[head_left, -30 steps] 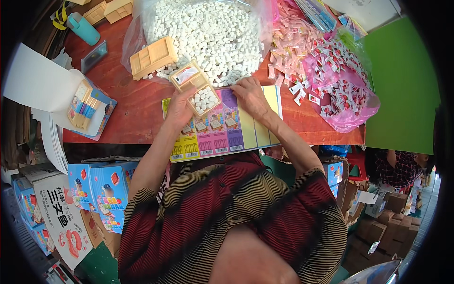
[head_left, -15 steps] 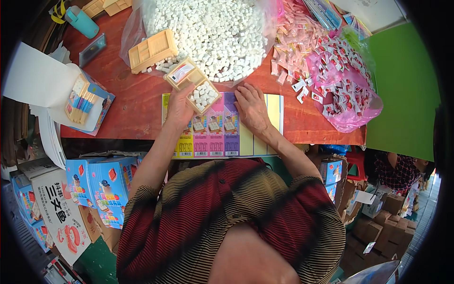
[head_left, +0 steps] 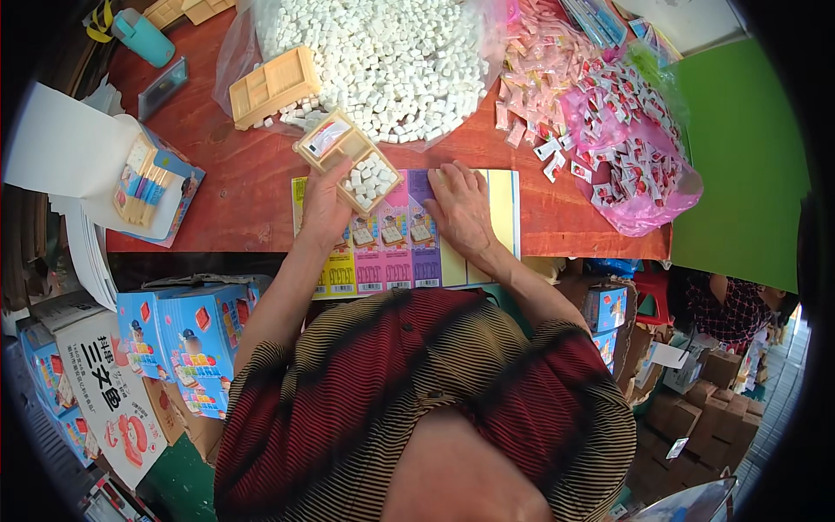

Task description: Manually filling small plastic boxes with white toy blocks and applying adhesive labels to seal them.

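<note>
My left hand (head_left: 325, 207) is closed on a tan tray (head_left: 379, 150) with compartments, held tilted above the table. White cubes (head_left: 370, 177) fill its near right compartment, and a white and red sachet (head_left: 329, 136) lies in the far left one. Beneath is a sheet of printed cards (head_left: 393, 265) with yellow, pink and purple strips, lying at the table's near edge. My right hand (head_left: 464, 209) rests palm down on the sheet's right half, fingers stretched out and holding nothing.
Beyond the hands spreads a clear bag of loose white cubes (head_left: 383, 70), with more tan trays (head_left: 275, 89) at its left. Pink sachets (head_left: 541, 74) and a pink bag (head_left: 674, 202) of small packets lie right. An open blue box (head_left: 189, 193) stands left, near a turquoise bottle (head_left: 144, 38).
The view has shifted slightly. My right hand has drawn a little nearer to me on the sheet, its thumb more apart. The left hand still holds the tray in nearly the same place.
</note>
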Available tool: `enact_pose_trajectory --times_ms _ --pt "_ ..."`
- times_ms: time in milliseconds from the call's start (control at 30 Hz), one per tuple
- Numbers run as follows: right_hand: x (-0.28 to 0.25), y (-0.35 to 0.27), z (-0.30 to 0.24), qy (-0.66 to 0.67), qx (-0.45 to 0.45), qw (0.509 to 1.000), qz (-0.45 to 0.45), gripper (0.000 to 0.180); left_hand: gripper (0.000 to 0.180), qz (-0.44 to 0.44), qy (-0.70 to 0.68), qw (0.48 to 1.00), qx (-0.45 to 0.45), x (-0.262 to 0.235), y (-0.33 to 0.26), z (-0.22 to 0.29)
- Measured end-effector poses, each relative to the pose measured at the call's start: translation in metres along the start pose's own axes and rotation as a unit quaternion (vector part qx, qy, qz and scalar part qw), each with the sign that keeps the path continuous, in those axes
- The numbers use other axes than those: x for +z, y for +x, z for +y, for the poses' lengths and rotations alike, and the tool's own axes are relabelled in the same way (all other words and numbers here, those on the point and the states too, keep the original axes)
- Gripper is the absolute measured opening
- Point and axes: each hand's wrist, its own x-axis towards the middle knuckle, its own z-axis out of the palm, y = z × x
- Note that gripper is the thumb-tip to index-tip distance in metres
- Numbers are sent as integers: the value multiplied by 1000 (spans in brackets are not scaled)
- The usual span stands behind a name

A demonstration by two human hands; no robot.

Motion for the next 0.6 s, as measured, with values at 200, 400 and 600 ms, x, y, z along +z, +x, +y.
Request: enact_pose_trajectory --times_ms 200,400,600 --pt "-2 12 5 49 29 998 11 29 34 -3 8 1000 -17 -4 1 0" --pt "11 23 11 27 35 999 21 15 33 -9 9 1000 -8 3 -2 1" --pt "22 20 19 10 -79 993 92 12 37 -7 22 1000 -3 3 -2 1"
